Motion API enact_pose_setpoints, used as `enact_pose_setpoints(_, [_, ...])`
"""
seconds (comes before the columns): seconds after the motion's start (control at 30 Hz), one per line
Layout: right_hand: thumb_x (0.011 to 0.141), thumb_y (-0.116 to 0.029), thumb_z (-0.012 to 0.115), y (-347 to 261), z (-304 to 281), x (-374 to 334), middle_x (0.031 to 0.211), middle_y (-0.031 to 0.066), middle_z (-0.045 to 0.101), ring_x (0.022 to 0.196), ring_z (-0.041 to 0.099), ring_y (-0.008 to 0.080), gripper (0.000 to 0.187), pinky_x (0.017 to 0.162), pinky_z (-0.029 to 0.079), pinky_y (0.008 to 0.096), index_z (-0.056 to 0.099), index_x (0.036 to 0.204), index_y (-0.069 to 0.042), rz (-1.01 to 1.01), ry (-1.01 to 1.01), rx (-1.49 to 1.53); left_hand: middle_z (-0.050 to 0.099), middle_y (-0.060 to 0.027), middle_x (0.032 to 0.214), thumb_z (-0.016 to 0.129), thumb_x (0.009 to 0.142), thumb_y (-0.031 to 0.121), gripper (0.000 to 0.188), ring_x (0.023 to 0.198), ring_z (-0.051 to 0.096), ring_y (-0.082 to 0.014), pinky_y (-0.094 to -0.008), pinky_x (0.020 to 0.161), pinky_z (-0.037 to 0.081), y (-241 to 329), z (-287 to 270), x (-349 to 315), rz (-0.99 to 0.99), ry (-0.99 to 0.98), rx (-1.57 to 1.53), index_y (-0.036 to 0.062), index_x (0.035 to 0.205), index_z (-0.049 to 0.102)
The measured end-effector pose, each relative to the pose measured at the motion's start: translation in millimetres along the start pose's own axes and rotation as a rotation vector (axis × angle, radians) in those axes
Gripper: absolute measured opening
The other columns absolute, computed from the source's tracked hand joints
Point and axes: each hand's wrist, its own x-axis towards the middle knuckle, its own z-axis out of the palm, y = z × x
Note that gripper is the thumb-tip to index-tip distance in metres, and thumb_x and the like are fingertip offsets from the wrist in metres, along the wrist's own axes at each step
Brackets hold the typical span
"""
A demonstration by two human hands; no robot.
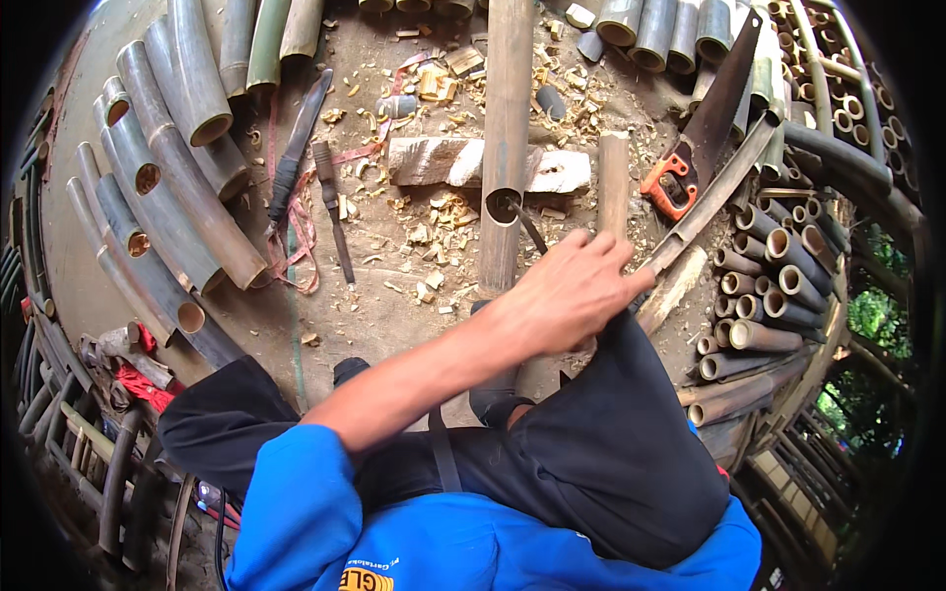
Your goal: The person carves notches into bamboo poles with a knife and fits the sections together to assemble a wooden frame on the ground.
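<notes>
My left hand (576, 291) reaches across my body to the right, back of the hand up. Its fingers are bent, and a digit presses on the near end of a long split bamboo strip (724, 177); the palm side is hidden. Just left of the hand, a bamboo pole (507, 89) with an oval hole cut in its wall lies across a pale, notched wood block (434, 163). A thin dark rod (533, 231) runs from that hole toward my hand; its near end is covered. My right hand is out of sight beyond my raised knee.
A handsaw (705, 138) with an orange handle lies at right beside a short bamboo piece (613, 182). On the left lie a sheathless knife (296, 148) and a chisel-like tool (333, 212). Bamboo tubes (182, 187) line the left; stacked tubes (764, 335) fill the right. Wood chips litter the ground.
</notes>
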Motion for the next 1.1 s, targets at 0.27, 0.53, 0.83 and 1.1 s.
enact_pose_setpoints(0.27, [0.089, -0.028, 0.069, -46.8, -94.5, 38.3, 0.103, 0.0202, 0.063, 0.098, 0.063, 0.0354, 0.034, 0.087, 0.05, 0.0496, 0.064, 0.113, -0.004, -0.488, 0.131, -0.87, 0.048, -0.0265, 0.145, 0.074, 0.076, 0.001, 0.076, 0.113, 0.063, -0.0452, -0.0489, 0.094, 0.054, -47.0, 40.3, 28.9, -0.255, 0.152, -0.141, 0.0159, 0.146, 0.05])
enact_pose_setpoints(0.53, [0.075, -0.02, 0.073, -163.1, -93.9, 92.2, 0.079, 0.0128, 0.068, 0.076, 0.069, 0.0311, 0.027, 0.062, 0.057, 0.0443, 0.066, 0.095, -0.002, -0.553, -0.046, -1.322, 0.033, -0.0286, 0.156, 0.065, 0.07, -0.013, 0.086, 0.133, 0.052, -0.047, -0.0476, 0.11, 0.048, -60.2, 20.5, 15.7, -0.346, 0.815, -0.407, 0.0162, 0.15, 0.053])
enact_pose_setpoints(0.83, [0.089, -0.024, 0.066, -161.0, -103.5, 115.1, 0.09, 0.0111, 0.067, 0.077, 0.069, 0.0291, 0.023, 0.064, 0.057, 0.0426, 0.063, 0.106, -0.008, -0.496, -0.355, -1.338, 0.033, -0.0288, 0.151, 0.071, 0.068, -0.013, 0.099, 0.135, 0.045, -0.0472, -0.0456, 0.116, 0.04, -52.8, 46.6, 23.7, -0.402, 0.967, -0.39, 0.0113, 0.159, 0.037])
enact_pose_setpoints(1.1, [0.082, -0.015, 0.076, -124.8, -101.7, 68.7, 0.117, 0.0186, 0.064, 0.113, 0.063, 0.0346, 0.044, 0.093, 0.051, 0.0453, 0.062, 0.121, -0.003, 0.001, -0.487, -0.528, 0.025, -0.038, 0.154, 0.068, 0.067, -0.007, 0.11, 0.127, 0.051, -0.059, -0.0549, 0.107, 0.049, -35.9, 32.7, 17.3, -0.5, 0.509, -0.497, 0.018, 0.163, 0.022])
